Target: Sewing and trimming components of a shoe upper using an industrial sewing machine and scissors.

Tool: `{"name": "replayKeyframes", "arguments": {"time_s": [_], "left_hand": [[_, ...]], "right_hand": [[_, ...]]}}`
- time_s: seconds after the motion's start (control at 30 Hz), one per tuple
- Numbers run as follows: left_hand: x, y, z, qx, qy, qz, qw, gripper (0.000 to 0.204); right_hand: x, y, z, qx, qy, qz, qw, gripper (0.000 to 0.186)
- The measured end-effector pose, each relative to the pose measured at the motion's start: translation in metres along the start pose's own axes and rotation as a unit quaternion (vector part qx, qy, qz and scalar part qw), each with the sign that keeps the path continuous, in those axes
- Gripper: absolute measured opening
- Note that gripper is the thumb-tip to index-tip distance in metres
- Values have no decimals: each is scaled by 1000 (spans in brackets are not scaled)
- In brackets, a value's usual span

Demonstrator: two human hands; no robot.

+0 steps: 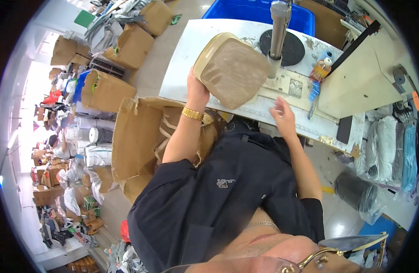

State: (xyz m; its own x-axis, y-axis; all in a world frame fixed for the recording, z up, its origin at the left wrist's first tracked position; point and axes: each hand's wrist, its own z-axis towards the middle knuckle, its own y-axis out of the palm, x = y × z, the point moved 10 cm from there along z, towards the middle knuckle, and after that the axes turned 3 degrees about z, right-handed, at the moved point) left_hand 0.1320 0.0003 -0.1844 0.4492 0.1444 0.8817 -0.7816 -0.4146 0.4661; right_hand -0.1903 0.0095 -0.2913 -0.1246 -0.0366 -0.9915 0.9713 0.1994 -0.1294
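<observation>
One tan mesh bag, held only by the left hand, which grips its left edge, fingers partly hidden behind it. Right hand is empty, loosely spread, over the table's near edge. Bag's tilted above the table, just left of the machine post; can't tell if they touch. IMO: steady the bag's right side w/ the free hand, keep the mesh taut, turn it slowly & don't snag it on the post.
</observation>
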Motion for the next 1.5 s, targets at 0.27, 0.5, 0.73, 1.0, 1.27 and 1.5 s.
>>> {"name": "replayKeyframes", "arguments": {"time_s": [0.27, 0.5, 0.73, 1.0, 1.27, 1.5], "left_hand": [[-59, 63, -77, -68, -100, 92, 988, 41], [-90, 77, -81, -151, -61, 210, 964, 42], [-155, 71, -81, -208, -183, 241, 930, 32], [-225, 23, -81, -165, -248, 318, 900, 28], [-249, 8, -122, -244, -352, 325, 843, 33], [-233, 14, -129, -275, -390, 284, 831, 41]], "right_hand": [[-136, 12, -35, -13, -70, -1, 997, 62], [-112, -8, -34, 45, -29, 98, 994, 22], [-64, -56, -24, 146, -24, -48, 988, 32], [-4, -60, 2, 89, -1, -151, 985, 47], [-27, 12, 57, 90, -44, -335, 937, 62], [-19, 35, 73, 50, -24, -264, 963, 54]]}}
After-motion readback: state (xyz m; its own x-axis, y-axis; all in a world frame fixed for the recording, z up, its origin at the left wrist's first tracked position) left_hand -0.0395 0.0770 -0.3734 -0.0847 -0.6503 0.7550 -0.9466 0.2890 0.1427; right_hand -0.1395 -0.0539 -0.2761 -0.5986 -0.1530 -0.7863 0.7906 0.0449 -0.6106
